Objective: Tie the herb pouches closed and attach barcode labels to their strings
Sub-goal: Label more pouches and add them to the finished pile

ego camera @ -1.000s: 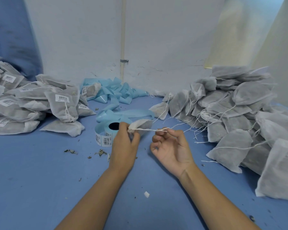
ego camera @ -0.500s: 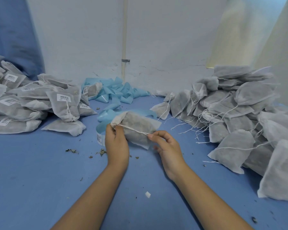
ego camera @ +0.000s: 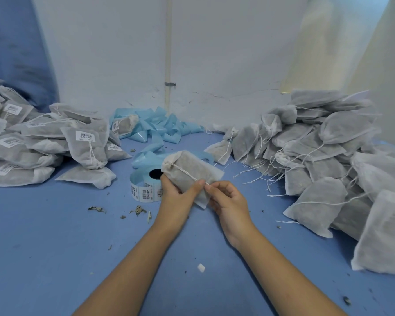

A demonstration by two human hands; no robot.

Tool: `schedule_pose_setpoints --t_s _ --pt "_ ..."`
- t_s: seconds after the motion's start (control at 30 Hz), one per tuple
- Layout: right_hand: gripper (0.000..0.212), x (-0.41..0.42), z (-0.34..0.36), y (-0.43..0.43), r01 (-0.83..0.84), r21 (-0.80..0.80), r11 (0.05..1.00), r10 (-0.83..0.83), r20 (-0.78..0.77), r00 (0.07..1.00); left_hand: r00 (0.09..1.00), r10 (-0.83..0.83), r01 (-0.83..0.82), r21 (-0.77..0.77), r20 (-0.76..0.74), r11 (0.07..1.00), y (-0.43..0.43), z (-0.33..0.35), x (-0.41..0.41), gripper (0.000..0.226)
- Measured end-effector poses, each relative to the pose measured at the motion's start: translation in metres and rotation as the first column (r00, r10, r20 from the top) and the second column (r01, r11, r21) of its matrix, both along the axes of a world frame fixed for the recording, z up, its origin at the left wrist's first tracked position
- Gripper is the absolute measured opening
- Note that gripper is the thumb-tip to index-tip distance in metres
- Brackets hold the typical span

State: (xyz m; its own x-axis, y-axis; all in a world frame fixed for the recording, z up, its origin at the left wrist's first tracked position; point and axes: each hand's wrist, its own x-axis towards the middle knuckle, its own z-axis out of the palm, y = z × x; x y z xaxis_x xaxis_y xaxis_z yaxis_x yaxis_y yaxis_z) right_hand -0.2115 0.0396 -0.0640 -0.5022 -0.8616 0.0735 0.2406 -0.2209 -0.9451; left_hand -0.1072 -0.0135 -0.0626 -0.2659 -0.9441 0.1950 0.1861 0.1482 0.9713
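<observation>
Head view: held up above the middle of the blue counter [ego camera: 43, 247], one herb pouch [ego camera: 192, 172], gathered neck toward the far left, bottom seam toward the near right. Left hand [ego camera: 177, 197] curled round the pouch's near side, thumb pressed on its face. Right hand [ego camera: 228, 199] pinching the free end of the white string [ego camera: 183, 172], drawn taut across the pouch from the neck.

Likely light and soft: thin non-woven fabric, loose dried fill, easily crushed or torn at the neck. Best held by the body, not the thin seam edges; string thin and slippery, best pinched close to its end.

Just behind the pouch, label roll [ego camera: 146, 190] with barcode stickers. Toward the left edge, labelled pouches [ego camera: 82, 144]; toward the right edge, unlabelled pile [ego camera: 317, 156]; at the far edge, blue backing strip [ego camera: 164, 128]
</observation>
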Motion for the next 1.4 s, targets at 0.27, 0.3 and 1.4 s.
schedule_pose_setpoints --t_s 0.27,0.3,1.4 --pt "0.016 -0.001 -0.001 -0.001 -0.03 0.03 0.999 0.031 -0.027 0.999 0.982 0.152 -0.155 -0.026 -0.114 0.987 0.0 0.002 0.003 0.025" --pt "0.02 -0.002 -0.001 -0.001 -0.02 0.02 1.0 0.02 0.017 1.0 0.973 0.206 -0.208 -0.005 -0.1 0.978 0.0 0.003 0.006 0.017" --pt "0.024 -0.006 -0.012 -0.005 0.18 0.031 0.983 -0.14 -0.508 0.85 0.982 -0.179 0.179 0.008 0.056 0.984 -0.003 0.007 0.027 0.034"
